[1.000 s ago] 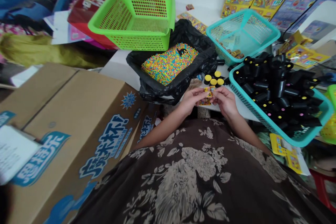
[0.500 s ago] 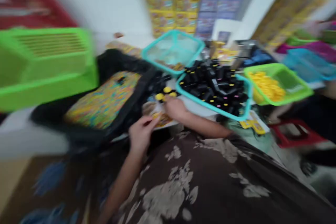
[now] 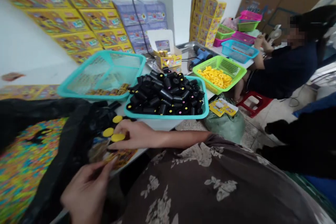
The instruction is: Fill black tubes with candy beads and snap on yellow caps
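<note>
The right hand [image 3: 140, 135] and left hand [image 3: 85, 189] have moved apart. Left of the middle, the right hand bends around a yellow lid [image 3: 118, 137]; I can't tell if it grips. Lower down, the left hand's finger and thumb come close together by wrappers [image 3: 123, 157], its hold too blurry to tell. Above, black tubes [image 3: 166, 95] fill a teal basket [image 3: 168, 116].

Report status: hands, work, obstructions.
Right hand at a yellow cap, grip unclear. Left hand by the printed pieces, hold unclear. Teal basket of black tubes beyond right hand, not visibly blocking.
</note>
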### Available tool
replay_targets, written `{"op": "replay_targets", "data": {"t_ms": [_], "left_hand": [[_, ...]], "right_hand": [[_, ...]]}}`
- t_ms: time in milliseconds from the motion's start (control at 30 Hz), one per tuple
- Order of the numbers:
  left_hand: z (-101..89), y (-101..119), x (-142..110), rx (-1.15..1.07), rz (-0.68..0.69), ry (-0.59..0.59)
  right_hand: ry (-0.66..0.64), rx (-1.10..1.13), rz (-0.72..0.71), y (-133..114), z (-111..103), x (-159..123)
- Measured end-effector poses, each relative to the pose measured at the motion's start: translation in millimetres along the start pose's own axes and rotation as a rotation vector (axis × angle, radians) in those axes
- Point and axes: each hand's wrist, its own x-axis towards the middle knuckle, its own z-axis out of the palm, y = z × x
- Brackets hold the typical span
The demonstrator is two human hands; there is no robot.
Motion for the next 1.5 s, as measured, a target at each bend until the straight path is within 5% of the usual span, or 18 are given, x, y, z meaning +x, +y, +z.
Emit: {"op": "replay_targets", "data": {"t_ms": [133,433,767,1033,1500], "left_hand": [[8.4,21.0,-1.7,0.153,-0.056,0.036],[17.6,9.3,-18.1,-0.271,-0.328,0.009],[16.2,5.9,-19.3,-0.367,-0.336,0.01],[15.5,14.1,-19.7,-0.51,-0.486,-0.077],[27.6,11.4,-26.9,-0.775,-0.592,0.006]], "right_hand": [[-0.121,0.322,0.065,-8.5,-7.5,-14.6],[-0.2,0.644,0.336,9.0,-6.6,-8.6],[-0.265,0.605,0.303,6.6,-4.0,-10.0],[-0.268,0.569,0.234,2.5,-0.8,-13.5],[-0.198,0.238,0.093,-10.8,0.5,-21.3]]}}
